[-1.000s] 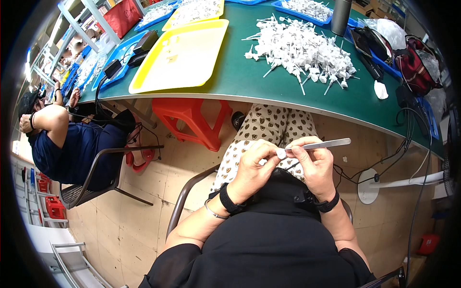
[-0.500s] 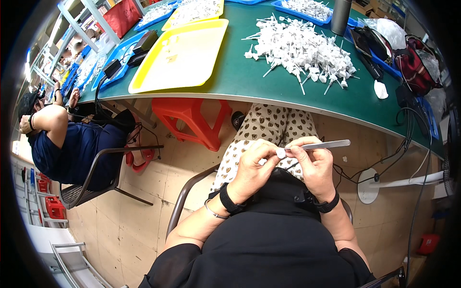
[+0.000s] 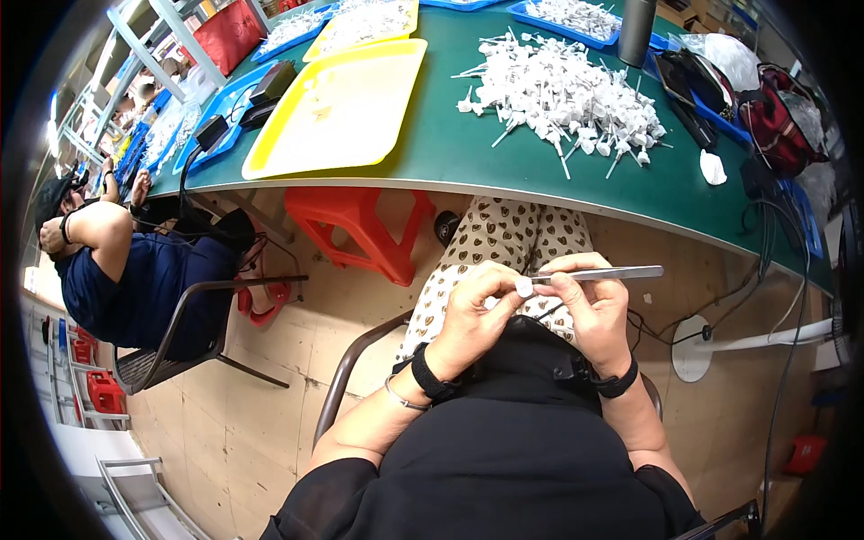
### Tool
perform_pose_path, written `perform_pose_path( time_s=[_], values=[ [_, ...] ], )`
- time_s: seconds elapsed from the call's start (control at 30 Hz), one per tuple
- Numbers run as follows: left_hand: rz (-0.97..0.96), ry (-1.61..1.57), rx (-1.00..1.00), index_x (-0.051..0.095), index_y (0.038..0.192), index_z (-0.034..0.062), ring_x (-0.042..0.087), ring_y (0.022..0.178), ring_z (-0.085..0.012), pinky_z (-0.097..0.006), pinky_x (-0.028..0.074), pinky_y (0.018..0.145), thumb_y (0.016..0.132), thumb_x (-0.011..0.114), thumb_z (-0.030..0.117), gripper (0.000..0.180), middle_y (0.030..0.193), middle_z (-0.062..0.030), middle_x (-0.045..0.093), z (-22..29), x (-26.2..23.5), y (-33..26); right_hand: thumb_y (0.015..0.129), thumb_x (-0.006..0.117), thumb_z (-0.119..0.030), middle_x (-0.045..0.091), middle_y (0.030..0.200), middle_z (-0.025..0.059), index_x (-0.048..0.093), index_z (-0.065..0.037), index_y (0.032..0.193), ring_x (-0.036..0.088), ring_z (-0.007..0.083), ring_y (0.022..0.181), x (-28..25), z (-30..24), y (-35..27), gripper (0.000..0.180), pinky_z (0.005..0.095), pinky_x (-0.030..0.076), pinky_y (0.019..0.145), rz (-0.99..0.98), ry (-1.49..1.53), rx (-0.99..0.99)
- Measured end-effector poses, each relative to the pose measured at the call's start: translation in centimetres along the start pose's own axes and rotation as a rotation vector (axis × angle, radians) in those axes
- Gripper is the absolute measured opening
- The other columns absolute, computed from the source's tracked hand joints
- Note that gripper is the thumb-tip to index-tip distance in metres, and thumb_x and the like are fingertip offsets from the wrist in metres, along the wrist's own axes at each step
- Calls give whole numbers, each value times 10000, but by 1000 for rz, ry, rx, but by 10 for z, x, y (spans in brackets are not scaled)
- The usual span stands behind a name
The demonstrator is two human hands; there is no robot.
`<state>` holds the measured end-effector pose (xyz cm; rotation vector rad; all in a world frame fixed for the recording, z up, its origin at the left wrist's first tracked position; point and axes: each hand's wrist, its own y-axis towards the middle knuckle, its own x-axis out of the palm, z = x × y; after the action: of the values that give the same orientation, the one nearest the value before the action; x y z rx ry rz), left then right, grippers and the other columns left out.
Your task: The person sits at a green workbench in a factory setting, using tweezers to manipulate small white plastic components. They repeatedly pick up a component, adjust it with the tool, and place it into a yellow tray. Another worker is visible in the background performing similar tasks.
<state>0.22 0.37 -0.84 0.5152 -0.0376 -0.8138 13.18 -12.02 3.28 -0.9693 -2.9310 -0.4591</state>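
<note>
Head view: the person is sitting back from the green surface (image 3: pixel 468 162), holding both hands over the lap. The left hand (image 3: pixel 472 310) is curling its fingers and pinching a small round white plastic piece (image 3: pixel 523 286) between thumb and forefinger. The right hand (image 3: pixel 589 301) is closing around slim metal tweezers (image 3: pixel 598 274), thumb and fingers pressing on the shaft; the tweezer tips are meeting the white piece, and the far end is pointing to the person's right. The two hands are almost touching at the piece, just above the patterned trousers (image 3: pixel 504 243). Each wrist is wearing a black band.

On the surface, well apart from the hands, a loose heap of white plastic parts with thin stems (image 3: pixel 562 94) is lying beside an almost bare yellow rectangular tray (image 3: pixel 342 108). A red plastic stool (image 3: pixel 364 225) is standing beneath the surface edge. At the left, a second person in a dark blue shirt (image 3: pixel 121 279) is sitting on a metal-framed chair.
</note>
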Motion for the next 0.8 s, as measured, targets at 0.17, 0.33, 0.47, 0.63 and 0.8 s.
perform_pose_path(
  time_s=[0.17,0.33,0.47,0.63,0.8],
  values=[
    [-14,-78,-81,726,1005,9,676,878,-128,-271,555,772,946,750,40,71,979,-63,719,4,-2,2,1021,643,-27,704,1046,98,664,56,1118,743,183,926,-6,-3,3,130,289,611,849,25,45,24],
    [143,-157,-18,693,1111,-10,677,922,-99,-247,566,809,994,698,26,122,1072,-42,702,5,-19,32,1037,628,-56,702,1049,117,642,44,1128,721,179,950,-7,-2,7,137,339,634,880,60,79,-7],
    [449,6,201,718,1062,-27,642,788,-85,-231,515,703,1009,691,58,104,907,-31,721,16,-67,114,1036,641,-76,706,1040,117,642,37,1120,716,171,958,-9,-3,7,141,343,641,865,72,77,-19],
    [568,969,256,679,1282,-8,649,1209,-317,-394,497,1054,902,773,189,439,1273,-199,690,-37,-169,185,1030,655,-82,712,1032,113,646,34,1121,716,171,958,-7,-6,8,148,335,640,864,69,90,-19],
    [80,880,179,731,1199,76,653,1187,-333,-408,499,1047,898,765,179,321,1241,-129,700,-19,-94,190,1031,649,-68,711,1032,110,654,38,1124,719,169,952,-9,-6,8,141,330,638,866,62,64,-18]
  ],
)
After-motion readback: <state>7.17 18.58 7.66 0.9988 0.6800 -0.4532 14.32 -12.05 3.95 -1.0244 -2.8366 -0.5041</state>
